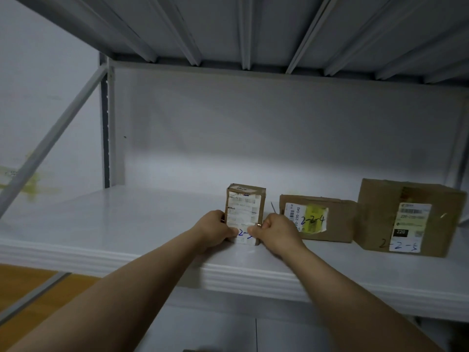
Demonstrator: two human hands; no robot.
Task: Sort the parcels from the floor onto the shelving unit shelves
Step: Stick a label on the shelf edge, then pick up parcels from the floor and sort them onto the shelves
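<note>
Cardboard parcel (245,207), left hand (215,231), right hand (276,233) (gripping)

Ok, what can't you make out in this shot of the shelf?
Head view.
Handwritten code on the small parcel: end covered by fingers of the right hand.
Printed label on the large parcel: too blurred to read.
Parcels yet to sort: outside the frame.

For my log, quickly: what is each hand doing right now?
Left hand: grips the small parcel at its left edge.
Right hand: grips the same parcel at its right edge.
</note>
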